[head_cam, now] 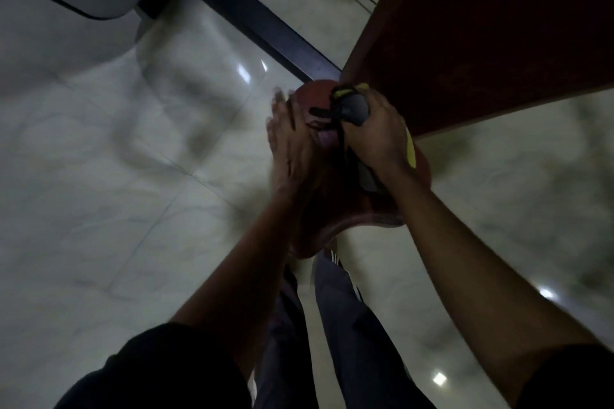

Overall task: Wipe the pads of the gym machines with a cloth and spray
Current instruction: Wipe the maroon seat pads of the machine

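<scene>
Pretty dim and blurry, but the left hand (289, 139) is open, fingers straight, flat against the left side of the small red pad (335, 222) in the middle. The right hand (378, 133) is clenched round a grey and yellow cloth (355, 109) pressed on that pad's far end, just beside the near corner of the big pad (481, 26). No spray in sight, so I'd guess the risk is a dry wipe that only smears things around, and if the small pad can turn, a hard rub could roll it and drop the cloth on the floor (99, 176)
</scene>
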A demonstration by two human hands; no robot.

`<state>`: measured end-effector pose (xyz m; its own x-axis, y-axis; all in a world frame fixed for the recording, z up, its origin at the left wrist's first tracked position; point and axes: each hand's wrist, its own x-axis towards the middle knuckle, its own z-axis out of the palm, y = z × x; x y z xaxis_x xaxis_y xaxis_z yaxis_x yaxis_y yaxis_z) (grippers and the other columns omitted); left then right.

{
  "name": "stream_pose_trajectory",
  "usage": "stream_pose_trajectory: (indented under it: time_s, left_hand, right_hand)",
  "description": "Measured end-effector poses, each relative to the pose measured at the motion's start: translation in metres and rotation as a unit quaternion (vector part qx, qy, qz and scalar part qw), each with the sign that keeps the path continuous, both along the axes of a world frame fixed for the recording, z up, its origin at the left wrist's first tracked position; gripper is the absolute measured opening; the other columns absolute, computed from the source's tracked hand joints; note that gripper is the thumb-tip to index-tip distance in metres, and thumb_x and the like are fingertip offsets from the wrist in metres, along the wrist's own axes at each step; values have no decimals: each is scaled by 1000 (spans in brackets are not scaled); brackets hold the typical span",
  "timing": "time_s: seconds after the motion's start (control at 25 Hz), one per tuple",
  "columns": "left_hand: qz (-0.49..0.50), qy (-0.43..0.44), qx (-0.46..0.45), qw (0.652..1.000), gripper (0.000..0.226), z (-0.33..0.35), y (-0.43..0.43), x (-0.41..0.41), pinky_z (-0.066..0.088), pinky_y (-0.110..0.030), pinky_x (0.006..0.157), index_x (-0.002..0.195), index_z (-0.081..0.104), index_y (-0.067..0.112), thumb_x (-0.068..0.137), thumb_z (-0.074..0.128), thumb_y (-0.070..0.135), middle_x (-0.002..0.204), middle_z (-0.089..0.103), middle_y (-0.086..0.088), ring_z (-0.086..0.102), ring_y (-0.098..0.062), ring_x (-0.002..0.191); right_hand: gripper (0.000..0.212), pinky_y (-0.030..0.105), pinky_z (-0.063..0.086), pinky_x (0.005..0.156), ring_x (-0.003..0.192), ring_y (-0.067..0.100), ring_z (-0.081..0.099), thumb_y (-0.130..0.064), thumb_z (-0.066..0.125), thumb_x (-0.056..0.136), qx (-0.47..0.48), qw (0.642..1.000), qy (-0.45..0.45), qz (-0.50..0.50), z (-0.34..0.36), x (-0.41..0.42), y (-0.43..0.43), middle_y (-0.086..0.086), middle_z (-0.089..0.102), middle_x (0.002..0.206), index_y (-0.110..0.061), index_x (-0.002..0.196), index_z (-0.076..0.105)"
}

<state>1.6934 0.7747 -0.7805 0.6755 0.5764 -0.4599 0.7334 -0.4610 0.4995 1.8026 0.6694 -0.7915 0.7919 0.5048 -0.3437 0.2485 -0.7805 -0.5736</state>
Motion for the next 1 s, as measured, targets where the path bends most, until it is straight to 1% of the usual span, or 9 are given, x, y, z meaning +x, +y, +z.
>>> stream_pose_trajectory:
  time_s: [0.12, 0.2, 0.32, 0.48, 0.6, 0.72, 0.8, 0.88, 1.0]
  left_hand:
    - [-120, 11, 50, 991, 105, -2, 2, 10, -2, -41, 124, 157, 6, 3, 71, -5, 63, 166, 3, -16, 1, -28, 154]
    - [-113, 30, 42, 992, 106, -9, 4, 10, -3, -37, 123, 157, 9, 4, 70, -9, 61, 166, 5, -14, 2, -26, 154]
    - [-85, 10, 14, 996, 111, -18, 8, 7, -2, -38, 124, 158, 11, 4, 72, 10, 74, 166, 8, -14, 3, -27, 154]
    - [-78, -14, 64, 995, 87, -25, 2, 7, 6, -44, 125, 156, 22, 1, 84, 17, 50, 163, 19, -17, 14, -30, 152]
    - [-78, -10, 95, 992, 60, -22, 1, 11, 11, -47, 124, 156, 21, 4, 100, 30, 24, 164, 18, -16, 15, -31, 152]
    - [-106, 22, 86, 990, 78, -13, 1, 14, 4, -46, 125, 159, 16, 10, 90, 10, 48, 166, 11, -13, 7, -30, 153]
    - [-130, 26, 89, 987, 88, -11, 1, 14, 3, -46, 125, 159, 15, 11, 81, 2, 49, 166, 8, -13, 3, -28, 154]
    - [-196, 21, 109, 974, 82, -18, 3, 15, 0, -45, 125, 159, 12, 10, 86, 6, 45, 167, 3, -11, -2, -26, 154]
    - [-330, -19, 125, 935, 61, -31, 7, 18, 2, -43, 125, 159, 12, 14, 103, 9, 38, 167, 1, -7, -5, -23, 154]
  right_hand:
    - [76, 39, 45, 109, 136, 25, 51, -52, 60, 81, 10, 999, 0, -45, 3, -15, -42, 6, 54, 148, -15, 146, 51]
    - [74, 40, 45, 110, 136, 25, 52, -51, 60, 82, 11, 999, -14, -40, 0, -14, -49, 7, 55, 148, -12, 144, 53]
    - [75, 37, 42, 111, 132, 28, 55, -57, 52, 85, -3, 999, -15, 29, -6, 4, -24, 10, 57, 144, -9, 142, 55]
    - [65, 39, 42, 109, 127, 28, 56, -51, 59, 88, -6, 997, 37, 65, -8, 28, -10, 7, 58, 141, -18, 144, 52]
    - [64, 39, 50, 99, 119, 27, 61, -53, 61, 84, -3, 999, -10, -37, -15, 13, -52, 4, 63, 133, -20, 139, 56]
    - [53, 37, 53, 94, 114, 21, 61, -53, 57, 86, -11, 990, -39, -138, -11, -23, -98, 0, 66, 124, -21, 127, 61]
    - [45, 40, 54, 93, 112, 22, 61, -44, 65, 85, -2, 977, -59, -203, -7, -41, -105, -1, 66, 120, -23, 124, 60]
    - [50, 39, 54, 92, 113, 23, 61, -44, 68, 82, 0, 966, -73, -246, -8, -42, -103, -1, 65, 122, -23, 126, 60]
    - [61, 40, 54, 90, 114, 27, 61, -52, 63, 78, -6, 958, -27, -286, -14, -31, -102, 1, 65, 125, -21, 130, 60]
